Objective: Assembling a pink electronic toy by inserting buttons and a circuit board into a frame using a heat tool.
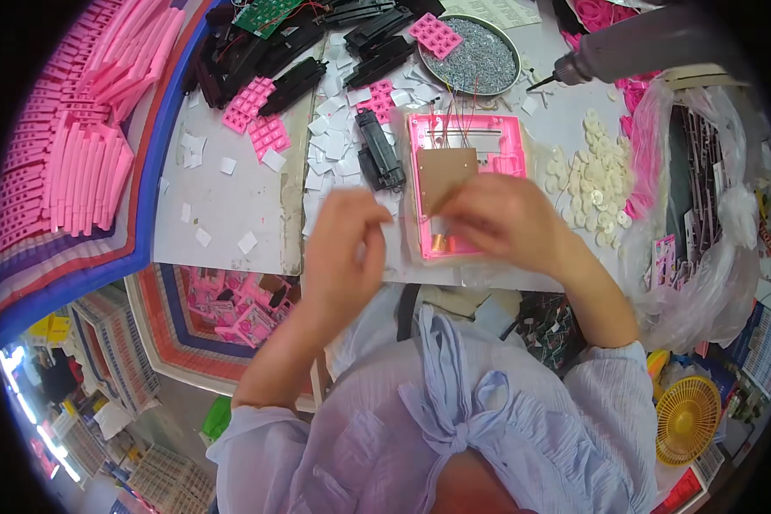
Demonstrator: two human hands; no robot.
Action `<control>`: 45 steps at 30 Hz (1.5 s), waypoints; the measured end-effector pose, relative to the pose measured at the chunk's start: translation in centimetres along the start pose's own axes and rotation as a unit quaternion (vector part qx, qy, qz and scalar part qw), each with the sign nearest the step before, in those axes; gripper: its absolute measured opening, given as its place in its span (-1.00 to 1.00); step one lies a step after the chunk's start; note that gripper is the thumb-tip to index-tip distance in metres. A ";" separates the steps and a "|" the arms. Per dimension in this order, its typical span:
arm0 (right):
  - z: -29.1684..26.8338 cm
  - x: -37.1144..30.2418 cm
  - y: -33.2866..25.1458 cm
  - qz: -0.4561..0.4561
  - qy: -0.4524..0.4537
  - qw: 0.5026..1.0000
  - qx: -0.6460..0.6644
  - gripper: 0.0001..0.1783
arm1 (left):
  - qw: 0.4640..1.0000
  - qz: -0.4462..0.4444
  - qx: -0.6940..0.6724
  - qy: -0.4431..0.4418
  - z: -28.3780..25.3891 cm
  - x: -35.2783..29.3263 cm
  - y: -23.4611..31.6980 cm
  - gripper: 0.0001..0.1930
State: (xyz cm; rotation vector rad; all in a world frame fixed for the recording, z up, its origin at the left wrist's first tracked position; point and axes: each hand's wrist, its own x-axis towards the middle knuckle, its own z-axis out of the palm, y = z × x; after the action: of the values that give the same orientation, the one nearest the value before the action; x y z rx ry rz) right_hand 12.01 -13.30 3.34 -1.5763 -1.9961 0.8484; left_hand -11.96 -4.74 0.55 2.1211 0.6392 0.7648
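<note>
A pink plastic casing (511, 137) lies on the table in front of me, with a brown board (445, 171) inside it. Thin wires (461, 116) rise from its far end, and a copper coil (439, 242) sits near its close edge. Over the casing's right half, my right hand (514, 218) reaches in with fingers curled together; their tips are blurred, and anything between them is hidden. My left hand (347, 244) hovers left of the casing, its thumb and fingers closed; what it holds, if anything, does not show. A black plastic part (379, 150) lies just beyond it.
White paper squares (325, 141) are scattered to the left. Further back are black plastic parts (295, 86), pink button pads (437, 36) and a round tray of screws (516, 73). A dark electric screwdriver (608, 51) juts in above cream discs (595, 176). Pink pieces (86, 171) fill a striped bin.
</note>
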 end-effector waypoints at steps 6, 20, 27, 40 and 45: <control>1.1 0.8 -0.1 -0.154 -0.047 0.978 -0.133 -0.78 | 0.982 0.014 0.189 0.021 -0.3 3.3 0.5 -0.74; 0.0 0.4 0.8 0.148 0.092 0.952 0.253 -0.89 | 0.996 -0.040 -0.002 -0.079 3.6 4.2 1.1 -0.84; 0.6 0.0 1.2 0.179 0.107 0.928 0.307 -0.88 | 0.989 -0.068 -0.048 -0.118 3.6 4.7 1.2 -0.84; 0.2 -0.2 0.6 0.154 0.067 0.968 0.185 -0.84 | 0.986 -0.092 -0.078 -0.115 3.9 4.8 1.1 -0.86; 0.4 0.0 0.4 0.156 0.078 0.968 0.180 -0.83 | 0.988 -0.101 -0.071 -0.095 4.5 4.9 1.3 -0.90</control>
State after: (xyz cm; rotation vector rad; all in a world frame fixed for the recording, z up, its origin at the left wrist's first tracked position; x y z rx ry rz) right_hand 12.03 -13.29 2.80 -1.6984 -1.4089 1.0970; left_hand -5.23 -4.54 0.81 1.9363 0.6647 0.4762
